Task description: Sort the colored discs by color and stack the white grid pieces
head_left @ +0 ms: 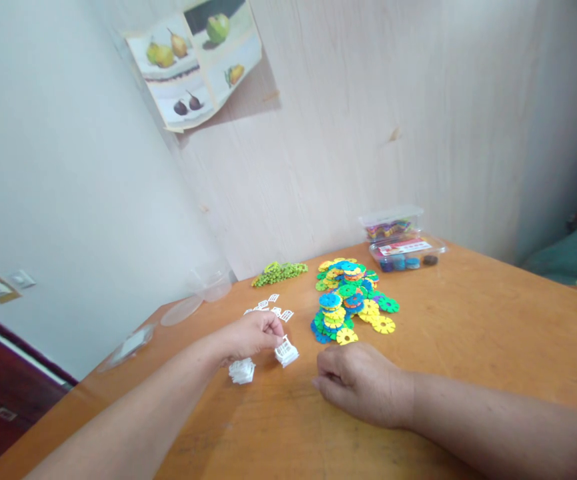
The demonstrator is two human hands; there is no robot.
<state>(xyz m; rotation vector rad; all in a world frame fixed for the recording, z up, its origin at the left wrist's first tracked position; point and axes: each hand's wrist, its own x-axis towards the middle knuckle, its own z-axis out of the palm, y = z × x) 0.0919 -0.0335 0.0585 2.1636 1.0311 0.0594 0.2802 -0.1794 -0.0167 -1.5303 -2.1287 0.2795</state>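
My left hand (257, 335) reaches over the table, thumb and fingers pinched on a small white plastic lattice piece at the top of a stack of white lattice pieces (287, 354). Partly beneath that hand sits a second white pile (242, 371). More loose white lattice pieces (287, 315) lie scattered just beyond the fingers. My right hand (361, 383) rests on the table with its fingers curled in, and nothing shows in it. Just past its knuckles is a heap of coloured flower-shaped discs (335, 317) in yellow, green, blue and orange.
A bunch of green beaded pieces (281, 273) lies near the wall. Clear plastic boxes (408, 253) with coloured contents stand at the back right. A clear tub (211, 283), a round lid (181, 311) and a clear packet (131, 345) line the left edge of the wooden table (493, 320).
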